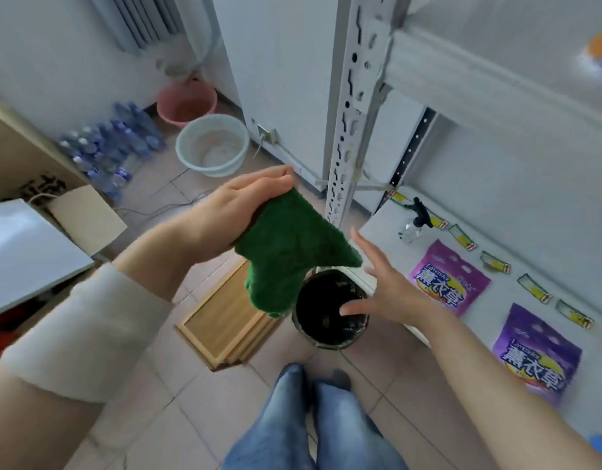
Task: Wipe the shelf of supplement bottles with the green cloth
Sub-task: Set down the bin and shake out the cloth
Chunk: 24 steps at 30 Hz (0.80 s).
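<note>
Pinching the green cloth [286, 256] by its top edge in my left hand [238, 212] at centre frame, I hold my right hand [394, 296] empty, fingers spread, just beside it. I should fold it into a flat pad before wiping the shelf [503, 293] at lower right.

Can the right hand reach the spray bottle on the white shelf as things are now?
Probably yes. The right hand is open and holds nothing, and the spray bottle sits near the front corner of the shelf just beyond it, with nothing between them.
</note>
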Tool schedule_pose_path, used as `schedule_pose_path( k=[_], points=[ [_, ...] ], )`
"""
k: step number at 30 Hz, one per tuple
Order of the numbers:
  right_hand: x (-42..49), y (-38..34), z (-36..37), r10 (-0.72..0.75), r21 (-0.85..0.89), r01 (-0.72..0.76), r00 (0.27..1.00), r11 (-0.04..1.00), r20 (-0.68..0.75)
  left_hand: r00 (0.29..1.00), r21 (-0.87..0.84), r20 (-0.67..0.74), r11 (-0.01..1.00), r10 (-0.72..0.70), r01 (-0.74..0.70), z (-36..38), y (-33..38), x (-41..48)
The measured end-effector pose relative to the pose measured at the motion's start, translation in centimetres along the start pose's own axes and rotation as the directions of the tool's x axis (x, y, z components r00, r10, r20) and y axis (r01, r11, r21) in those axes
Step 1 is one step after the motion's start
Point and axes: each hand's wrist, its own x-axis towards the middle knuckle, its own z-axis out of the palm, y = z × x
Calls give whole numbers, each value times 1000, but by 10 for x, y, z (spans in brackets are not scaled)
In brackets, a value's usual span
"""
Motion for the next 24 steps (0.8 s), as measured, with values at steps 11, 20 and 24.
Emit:
schedule_pose_path(
  k=[11, 20, 24],
  points=[
    [-1, -56, 5, -10, 468, 71, 991, 881, -132, 975, 54, -53, 975, 218, -215, -66, 84, -38],
    [-9, -93, -30, 188, 671, 1, 960, 742, -209, 942, 36, -310, 992, 129, -124, -73, 53, -43],
    [-6, -130, -24, 156, 617, 71, 939, 784, -307, 899, 146, -386, 976, 206, -161, -34, 48, -42]
  ],
)
